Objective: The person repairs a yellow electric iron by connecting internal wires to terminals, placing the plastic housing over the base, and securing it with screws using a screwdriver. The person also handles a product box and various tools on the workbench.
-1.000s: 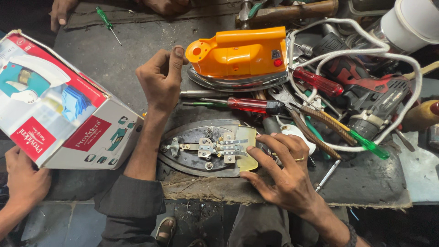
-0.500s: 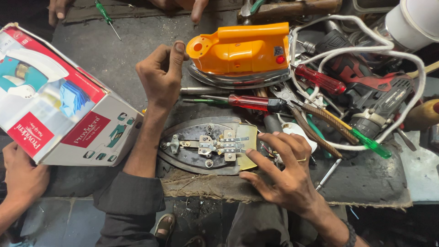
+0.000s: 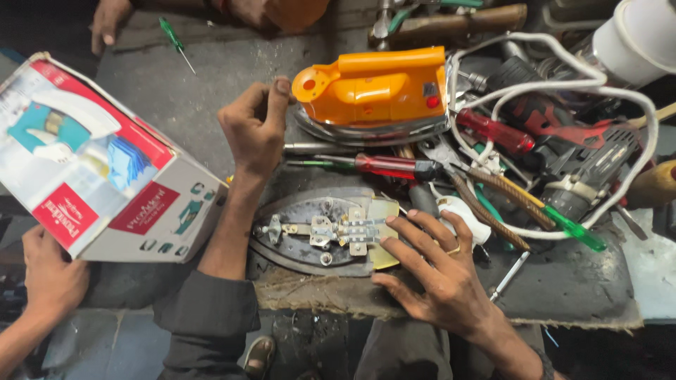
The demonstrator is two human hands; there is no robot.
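Observation:
An iron soleplate (image 3: 310, 232), dark metal with a thermostat strip and screws on top, lies on the bench in front of me. My right hand (image 3: 433, 271) rests on its right end with fingers spread flat. My left hand (image 3: 257, 130) is raised beyond the plate, thumb and fingertips pinched together beside the nose of an orange iron body (image 3: 373, 88). Whatever is between the fingertips is too small to make out. A red-handled screwdriver (image 3: 384, 167) lies between the orange body and the soleplate.
Another person's hand (image 3: 53, 281) holds a red-and-white iron box (image 3: 91, 162) at the left. A further hand (image 3: 105, 24) and a green screwdriver (image 3: 174, 42) are at the top left. Tools, a white cord (image 3: 563, 84) and a green-handled screwdriver (image 3: 574, 229) crowd the right.
Hardly anything has moved; my left hand stays pinched by the orange body and my right stays on the soleplate. The box has tilted slightly.

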